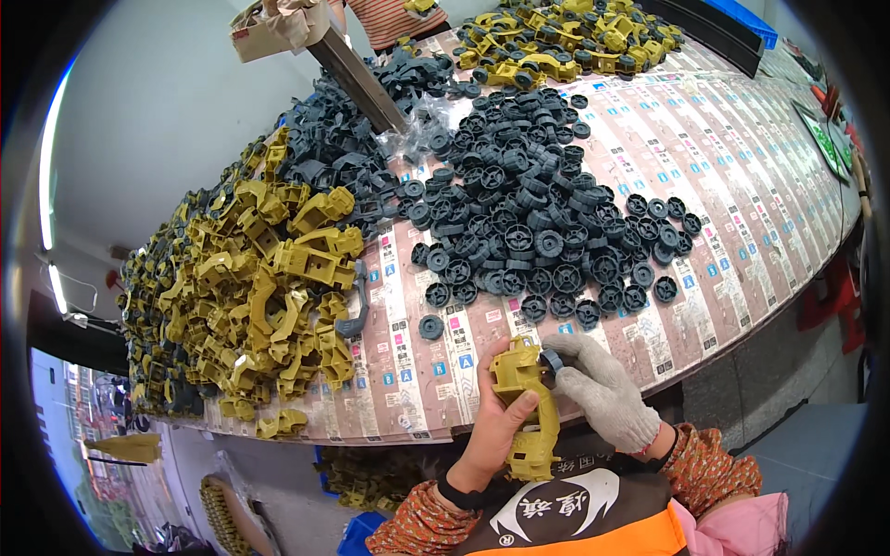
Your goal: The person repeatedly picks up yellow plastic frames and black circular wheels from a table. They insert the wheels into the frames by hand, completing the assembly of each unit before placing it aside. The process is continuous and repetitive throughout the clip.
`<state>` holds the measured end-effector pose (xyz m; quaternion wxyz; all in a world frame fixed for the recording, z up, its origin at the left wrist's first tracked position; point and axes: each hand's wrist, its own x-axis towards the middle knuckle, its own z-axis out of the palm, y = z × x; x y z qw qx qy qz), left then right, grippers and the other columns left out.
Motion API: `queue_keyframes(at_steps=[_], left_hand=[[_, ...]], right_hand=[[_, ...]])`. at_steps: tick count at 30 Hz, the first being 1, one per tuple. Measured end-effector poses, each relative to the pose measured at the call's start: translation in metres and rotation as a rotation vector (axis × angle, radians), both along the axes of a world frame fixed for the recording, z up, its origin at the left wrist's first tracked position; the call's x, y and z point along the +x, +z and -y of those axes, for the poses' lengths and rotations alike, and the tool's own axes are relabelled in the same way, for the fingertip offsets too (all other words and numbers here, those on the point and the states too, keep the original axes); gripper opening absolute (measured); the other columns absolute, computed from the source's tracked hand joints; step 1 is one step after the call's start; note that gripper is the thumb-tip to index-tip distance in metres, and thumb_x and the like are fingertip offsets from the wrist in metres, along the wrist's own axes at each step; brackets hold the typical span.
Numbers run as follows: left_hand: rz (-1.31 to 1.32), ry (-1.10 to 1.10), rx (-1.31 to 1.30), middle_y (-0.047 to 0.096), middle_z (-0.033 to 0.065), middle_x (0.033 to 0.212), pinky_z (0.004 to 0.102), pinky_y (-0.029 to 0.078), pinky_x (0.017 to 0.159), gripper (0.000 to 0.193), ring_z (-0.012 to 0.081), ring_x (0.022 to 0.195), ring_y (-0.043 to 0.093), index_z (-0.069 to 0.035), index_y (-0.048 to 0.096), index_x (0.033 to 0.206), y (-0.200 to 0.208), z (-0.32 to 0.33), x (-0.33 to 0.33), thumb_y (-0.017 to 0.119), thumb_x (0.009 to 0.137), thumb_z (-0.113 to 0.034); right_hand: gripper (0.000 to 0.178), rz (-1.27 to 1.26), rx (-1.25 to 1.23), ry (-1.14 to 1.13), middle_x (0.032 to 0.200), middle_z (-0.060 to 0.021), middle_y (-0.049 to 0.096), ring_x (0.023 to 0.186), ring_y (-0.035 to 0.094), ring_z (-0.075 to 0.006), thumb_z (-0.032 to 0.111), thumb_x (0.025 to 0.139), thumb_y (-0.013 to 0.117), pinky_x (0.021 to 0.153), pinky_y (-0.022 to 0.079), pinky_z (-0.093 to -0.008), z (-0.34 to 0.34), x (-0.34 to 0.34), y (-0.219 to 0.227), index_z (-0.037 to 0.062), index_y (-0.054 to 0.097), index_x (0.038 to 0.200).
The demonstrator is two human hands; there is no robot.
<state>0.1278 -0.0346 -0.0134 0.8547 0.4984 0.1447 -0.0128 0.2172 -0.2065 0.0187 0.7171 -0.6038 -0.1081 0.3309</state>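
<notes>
Spanning most of the view, a table (742, 185) covered with a printed pink-and-white sheet carries all the loose stock.

Pile of yellow plastic frames (250, 296): at 9 o'clock, heaped along the table's left edge, mixed with some grey parts.

Spread of dark grey plastic wheels (528, 222): at centre, running toward 1 o'clock, lying flat and partly stacked; one stray wheel (430, 326) sits apart, just left of the heap's lower edge.

Heap of dark grey plastic frames (343, 153): at 11 o'clock, between the yellow pile and the wheels.

Second pile of yellow frames (565, 37): at 12 o'clock, at the table's far end.

Yellow frame in hand (525, 408): at 6 o'clock, held upright over the near table edge.

Left hand (496, 422): bare, fingers closed around the yellow frame from its left side.

Right hand (603, 385): in a grey knit glove, fingers pinching a small grey wheel (551, 360) against the frame's upper right corner.
</notes>
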Motion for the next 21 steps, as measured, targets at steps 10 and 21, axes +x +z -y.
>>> queue_keyframes(at_steps=[10, 21], left_hand=[[0.203, 0.005, 0.513, 0.044, 0.0108, 0.146, 0.0376, 0.042, 0.113, 0.087, 0.0205, 0.129, 0.051, -0.01, 0.019, 0.161, -0.021, 0.011, -0.004, 0.079, 0.098, -0.019], [0.354, -0.025, 0.699, 0.037, 0.0127, 0.149, 0.038, 0.044, 0.111, 0.081, 0.0225, 0.131, 0.051, -0.008, 0.025, 0.157, -0.026, 0.015, -0.008, 0.079, 0.097, -0.015]], right_hand=[[0.048, 0.831, -0.396, -0.012, 0.104, -0.0264, 0.068, 0.092, 0.068, -0.0464, 0.001, 0.094, 0.059, 0.079, 0.056, -0.0491, 0.008, -0.014, 0.0, -0.003, 0.055, 0.141], [0.057, 0.814, -0.513, 0.104, 0.098, -0.0276, 0.069, 0.085, 0.07, -0.0495, 0.002, 0.087, 0.065, 0.072, 0.056, -0.0526, 0.018, -0.023, 0.007, -0.0094, 0.05, 0.141]])
